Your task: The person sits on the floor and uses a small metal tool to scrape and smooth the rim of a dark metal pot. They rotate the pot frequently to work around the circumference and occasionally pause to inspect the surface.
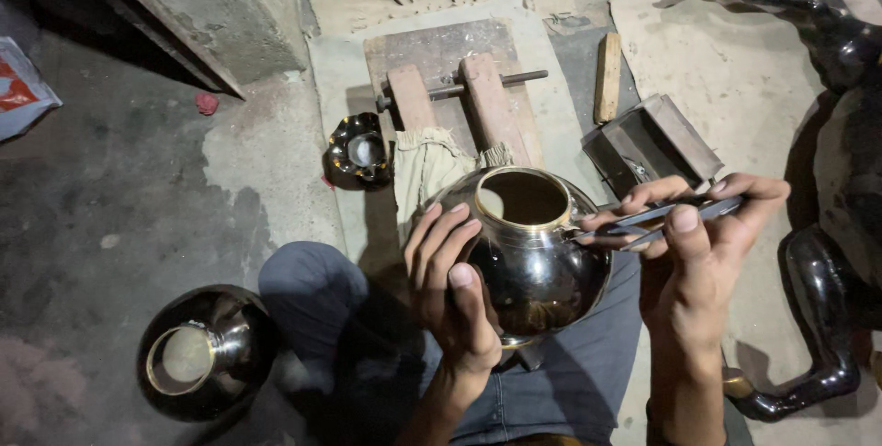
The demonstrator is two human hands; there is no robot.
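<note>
A round, shiny dark metal pot (542, 267) with a brass-coloured open rim rests on my lap. My left hand (450, 285) cups its left side, fingers spread on the polished surface. My right hand (698, 225) grips a thin flat metal tool (657, 216) whose tip touches the pot's shoulder just right of the rim. A beige cloth (427, 166) lies draped behind the pot, over a wooden clamp.
A second dark pot (207, 350) stands on the floor at lower left. A small glossy ring piece (358, 152) lies by the wooden clamp (459, 97). A metal box (652, 143), a wooden block (607, 77) and a large dark metal figure (831, 262) sit to the right.
</note>
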